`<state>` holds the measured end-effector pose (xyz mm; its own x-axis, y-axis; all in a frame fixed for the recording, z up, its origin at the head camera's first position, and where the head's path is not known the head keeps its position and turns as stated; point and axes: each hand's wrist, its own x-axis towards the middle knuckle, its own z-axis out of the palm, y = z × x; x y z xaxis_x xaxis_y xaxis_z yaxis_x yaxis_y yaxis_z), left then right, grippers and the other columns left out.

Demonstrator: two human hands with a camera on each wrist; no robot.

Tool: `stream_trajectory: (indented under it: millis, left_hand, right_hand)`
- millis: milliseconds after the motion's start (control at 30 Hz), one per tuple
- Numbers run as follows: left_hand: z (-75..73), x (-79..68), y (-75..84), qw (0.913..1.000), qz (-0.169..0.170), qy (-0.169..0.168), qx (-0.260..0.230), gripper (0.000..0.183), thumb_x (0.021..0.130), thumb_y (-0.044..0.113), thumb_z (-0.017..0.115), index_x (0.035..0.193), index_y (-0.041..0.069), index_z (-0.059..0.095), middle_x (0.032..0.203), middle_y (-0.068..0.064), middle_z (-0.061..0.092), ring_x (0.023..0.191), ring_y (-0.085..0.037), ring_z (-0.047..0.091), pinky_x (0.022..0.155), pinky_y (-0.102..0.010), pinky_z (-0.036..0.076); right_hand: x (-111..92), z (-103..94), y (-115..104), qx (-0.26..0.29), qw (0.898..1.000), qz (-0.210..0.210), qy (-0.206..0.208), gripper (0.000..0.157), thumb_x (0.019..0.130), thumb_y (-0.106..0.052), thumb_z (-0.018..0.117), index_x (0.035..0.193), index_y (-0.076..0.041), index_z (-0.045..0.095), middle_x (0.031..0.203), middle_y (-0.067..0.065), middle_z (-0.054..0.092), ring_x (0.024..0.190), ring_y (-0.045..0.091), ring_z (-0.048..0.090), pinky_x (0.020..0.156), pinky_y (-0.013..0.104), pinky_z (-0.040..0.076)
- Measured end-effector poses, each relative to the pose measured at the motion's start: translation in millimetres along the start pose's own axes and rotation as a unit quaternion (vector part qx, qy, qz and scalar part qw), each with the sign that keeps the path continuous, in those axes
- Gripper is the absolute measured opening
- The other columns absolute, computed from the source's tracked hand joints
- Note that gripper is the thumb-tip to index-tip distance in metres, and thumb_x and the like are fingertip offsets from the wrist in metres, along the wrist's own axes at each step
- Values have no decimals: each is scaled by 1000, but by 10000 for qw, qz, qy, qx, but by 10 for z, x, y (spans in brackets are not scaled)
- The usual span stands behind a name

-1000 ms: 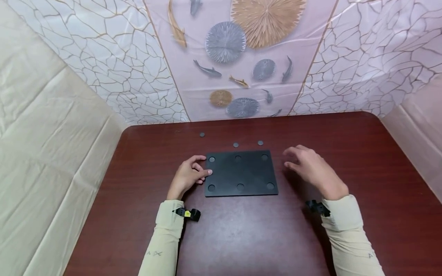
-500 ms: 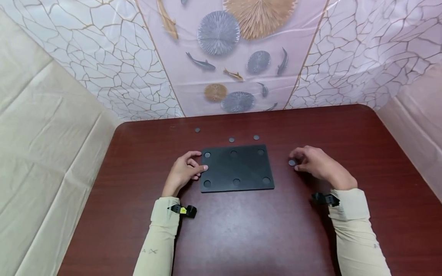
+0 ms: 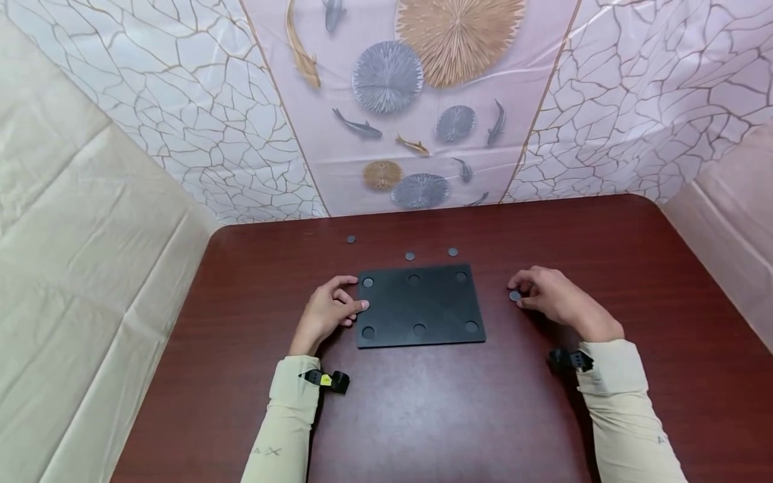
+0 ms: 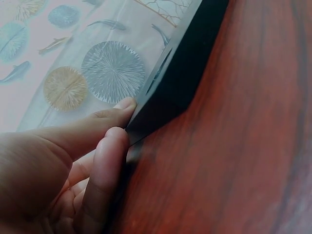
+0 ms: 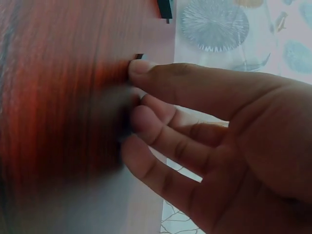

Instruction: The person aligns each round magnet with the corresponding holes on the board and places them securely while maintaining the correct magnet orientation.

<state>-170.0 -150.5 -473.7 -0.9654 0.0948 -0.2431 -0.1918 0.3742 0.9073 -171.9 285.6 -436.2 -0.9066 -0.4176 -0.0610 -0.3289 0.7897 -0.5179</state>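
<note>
A thin black rectangular board [image 3: 423, 305] with round recesses lies on the table. In the recess at its far left corner sits a small grey disc [image 3: 368, 283]. My left hand [image 3: 329, 312] pinches the board's left edge, thumb on top; the left wrist view shows thumb and finger against the board's edge [image 4: 165, 92]. To the right of the board, my right hand [image 3: 558, 298] has thumb and index finger at opposite sides of another grey disc [image 3: 514, 296] on the tabletop. Only a dark sliver of that disc [image 5: 140, 56] shows past the thumb in the right wrist view.
Beyond the board, three loose grey discs lie on the brown table [image 3: 410, 416]: one far left [image 3: 351, 239], one in the middle [image 3: 410, 256], one to its right [image 3: 453, 252]. A patterned cloth [image 3: 423, 154] hangs behind the table's far edge.
My right hand has moved a little right, away from the board, and its fingers have come down around a disc. My left hand keeps its hold on the board; the head view shifted slightly.
</note>
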Motion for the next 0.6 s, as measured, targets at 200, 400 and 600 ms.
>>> stream_trajectory:
  millis: [200, 400, 600]
  left_hand:
    - [-31, -1, 8, 9999, -114, -69, 37, 58, 90, 17, 87, 142, 20, 62, 84, -8, 67, 69, -20, 69, 65, -31, 62]
    - [-72, -36, 15, 9998, -122, 61, 132, 56, 91, 18, 87, 142, 23, 63, 87, -9, 68, 70, -22, 70, 66, -32, 62]
    - [-13, 10, -2, 9999, -57, -101, 101, 58, 91, 19, 87, 143, 22, 62, 86, -8, 69, 69, -20, 70, 66, -32, 62]
  right_hand:
    - [10, 23, -6, -73, 9999, 77, -94, 19, 90, 5, 78, 107, 0, 72, 93, 6, 66, 84, 22, 64, 73, 39, 55]
    - [54, 24, -67, -345, 9993, -169, 10, 17, 90, 4, 79, 105, 0, 73, 94, 6, 68, 83, 20, 65, 74, 40, 56]
    - [13, 41, -86, -611, 9977, 268, -90, 14, 94, -9, 76, 105, -5, 70, 95, 4, 63, 81, 17, 59, 72, 40, 52]
